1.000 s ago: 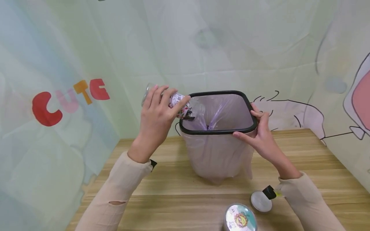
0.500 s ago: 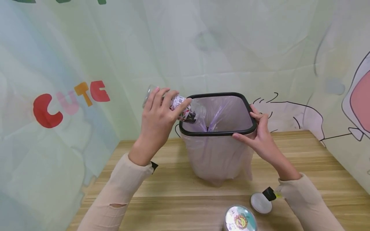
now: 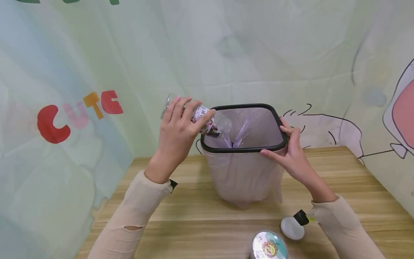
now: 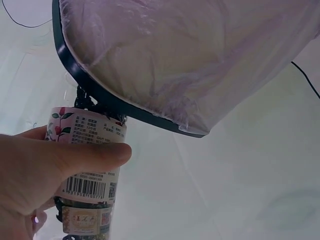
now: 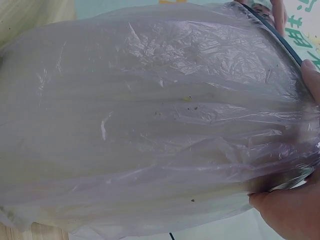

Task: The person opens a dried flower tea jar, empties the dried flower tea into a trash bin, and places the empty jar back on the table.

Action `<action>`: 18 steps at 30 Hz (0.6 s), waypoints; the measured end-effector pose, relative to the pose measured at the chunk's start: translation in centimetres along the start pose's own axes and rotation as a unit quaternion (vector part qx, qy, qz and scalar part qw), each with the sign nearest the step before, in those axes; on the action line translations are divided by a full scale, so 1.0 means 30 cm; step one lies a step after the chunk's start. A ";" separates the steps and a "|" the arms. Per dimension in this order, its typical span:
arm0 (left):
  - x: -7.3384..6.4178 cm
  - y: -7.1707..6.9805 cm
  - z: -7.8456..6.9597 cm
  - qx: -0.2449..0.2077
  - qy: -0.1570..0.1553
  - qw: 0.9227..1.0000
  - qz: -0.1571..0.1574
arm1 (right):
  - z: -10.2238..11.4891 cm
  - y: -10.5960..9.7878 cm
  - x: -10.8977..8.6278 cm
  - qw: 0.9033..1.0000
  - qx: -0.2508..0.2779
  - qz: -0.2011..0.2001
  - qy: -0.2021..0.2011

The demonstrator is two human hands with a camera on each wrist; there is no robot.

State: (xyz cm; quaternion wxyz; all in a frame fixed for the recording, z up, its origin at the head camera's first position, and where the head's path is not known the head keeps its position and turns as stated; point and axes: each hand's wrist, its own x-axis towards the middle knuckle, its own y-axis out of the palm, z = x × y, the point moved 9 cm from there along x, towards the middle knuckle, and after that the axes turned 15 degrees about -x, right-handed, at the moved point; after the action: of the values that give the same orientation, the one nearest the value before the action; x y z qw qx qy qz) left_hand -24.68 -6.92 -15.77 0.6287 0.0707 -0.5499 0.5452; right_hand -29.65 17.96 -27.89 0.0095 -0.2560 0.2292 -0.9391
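A clear plastic jar (image 3: 198,114) with a floral paper label is tipped sideways, its mouth sloping down over the left rim of a trash bin (image 3: 240,149). Curled around the jar is my left hand (image 3: 177,131), thumb along the label. Dark dried pieces (image 4: 90,102) gather near the jar's mouth in the left wrist view, and more show low in the jar. The bin has a black rim and a pale purple bag liner (image 5: 150,125). On its right corner my right hand (image 3: 292,153) grips the rim, thumb in front and fingers behind.
On the wooden table (image 3: 194,230) near the front stands a round container (image 3: 269,246) with a sunflower picture on its lid. Beside it lies a silvery white round lid (image 3: 292,228), close to the right sleeve. A printed fabric backdrop (image 3: 181,46) hangs behind and at both sides.
The head view has tilted up slightly. My left hand and the jar have shifted a little to the right over the bin. My right hand keeps its grip on the rim.
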 end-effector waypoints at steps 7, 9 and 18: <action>-0.001 0.007 -0.002 0.017 0.005 1.000 0.002 | 0.005 -0.006 0.002 1.000 -0.001 -0.003 -0.006; 0.000 0.005 -0.005 0.020 0.009 1.000 0.002 | 0.006 -0.007 0.003 1.000 -0.003 -0.003 -0.008; -0.003 0.009 -0.017 0.030 0.019 0.999 0.007 | 0.004 -0.005 0.003 1.000 0.007 0.003 -0.001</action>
State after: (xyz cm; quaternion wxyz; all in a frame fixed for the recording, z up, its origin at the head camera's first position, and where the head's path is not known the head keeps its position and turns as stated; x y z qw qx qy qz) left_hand -24.56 -6.51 -16.18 0.6328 0.0746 -0.5217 0.5672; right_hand -29.64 18.02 -27.69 0.0141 -0.2559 0.2228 -0.9406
